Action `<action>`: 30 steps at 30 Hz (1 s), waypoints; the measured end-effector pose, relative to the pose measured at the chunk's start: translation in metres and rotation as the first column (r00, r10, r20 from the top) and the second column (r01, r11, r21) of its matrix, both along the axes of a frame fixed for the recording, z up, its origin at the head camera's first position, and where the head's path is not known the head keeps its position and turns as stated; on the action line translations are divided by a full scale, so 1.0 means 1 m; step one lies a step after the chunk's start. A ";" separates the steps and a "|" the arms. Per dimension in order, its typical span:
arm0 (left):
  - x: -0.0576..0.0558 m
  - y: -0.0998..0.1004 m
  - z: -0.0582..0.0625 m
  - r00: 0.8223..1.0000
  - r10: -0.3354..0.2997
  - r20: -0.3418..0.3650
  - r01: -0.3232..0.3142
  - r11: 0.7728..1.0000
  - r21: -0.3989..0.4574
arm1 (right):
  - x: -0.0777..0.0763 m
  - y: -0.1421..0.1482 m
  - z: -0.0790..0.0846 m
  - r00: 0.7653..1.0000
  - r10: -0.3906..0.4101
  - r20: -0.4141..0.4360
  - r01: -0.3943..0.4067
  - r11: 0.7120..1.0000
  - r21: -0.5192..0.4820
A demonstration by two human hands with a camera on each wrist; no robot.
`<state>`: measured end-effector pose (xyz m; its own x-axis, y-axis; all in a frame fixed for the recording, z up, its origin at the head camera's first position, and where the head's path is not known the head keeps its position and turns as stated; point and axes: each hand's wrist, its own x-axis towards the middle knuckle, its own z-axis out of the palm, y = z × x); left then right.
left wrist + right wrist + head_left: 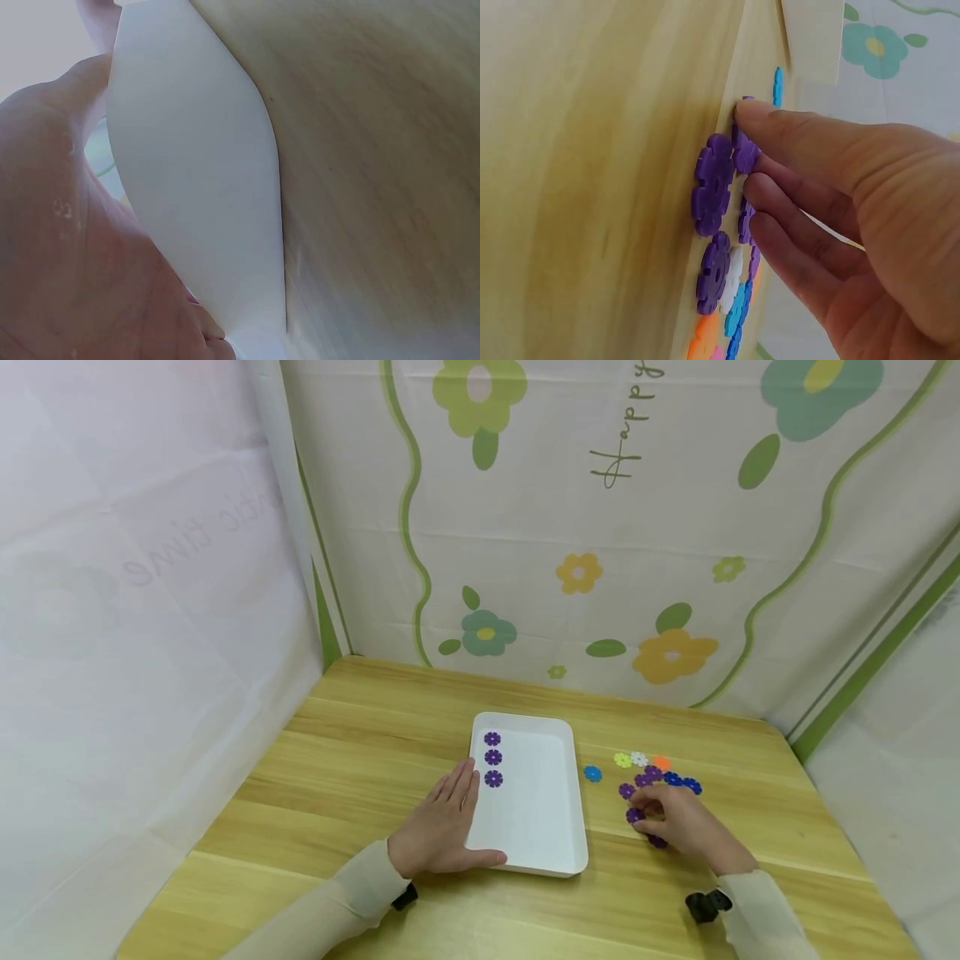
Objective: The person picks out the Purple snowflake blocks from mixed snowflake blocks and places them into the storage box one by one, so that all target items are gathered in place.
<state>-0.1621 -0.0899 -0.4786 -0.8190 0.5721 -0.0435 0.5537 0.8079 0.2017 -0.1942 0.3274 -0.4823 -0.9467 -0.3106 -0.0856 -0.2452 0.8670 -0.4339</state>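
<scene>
My left hand point(442, 827) rests with straight fingers along the near left side of a white tray point(536, 814). In the left wrist view, its palm lies against the tray's outer wall point(199, 172). Three purple snowflake discs point(492, 757) form a column inside the tray at its far left. To the right of the tray, my right hand point(686, 822) has its thumb and fingertips at a purple snowflake disc point(745, 152) on the table and pinches it. Two more purple discs lie beside the fingers, one of them larger in the right wrist view point(712, 185).
Around the right hand lie loose discs: yellow-green point(622, 760), white point(639, 759), orange point(661, 762) and dark blue point(692, 786). A light blue disc point(592, 773) lies next to the tray. Printed cloth point(525, 527) hangs behind the wooden table point(315, 810) and at both sides.
</scene>
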 end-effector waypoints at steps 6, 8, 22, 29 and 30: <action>0.000 0.000 0.000 1.000 0.004 -0.005 -0.004 1.000 -0.003 | -0.004 0.004 0.005 0.998 0.065 0.026 -0.064 0.997 -0.036; 0.000 0.000 -0.001 1.000 0.005 -0.006 -0.005 1.000 0.002 | -0.005 0.005 0.008 0.995 0.100 0.015 -0.100 0.994 -0.048; 0.001 0.000 0.000 1.000 0.010 0.002 -0.010 1.000 0.005 | -0.018 -0.009 0.046 0.981 0.184 0.065 -0.169 0.968 -0.184; 0.000 0.001 0.000 1.000 0.006 0.010 -0.006 1.000 0.014 | -0.028 -0.045 0.061 0.961 0.248 0.119 -0.220 0.952 -0.212; 0.000 0.001 0.000 1.000 0.006 0.011 -0.007 1.000 0.015 | -0.030 -0.052 0.062 0.959 0.258 0.119 -0.231 0.951 -0.208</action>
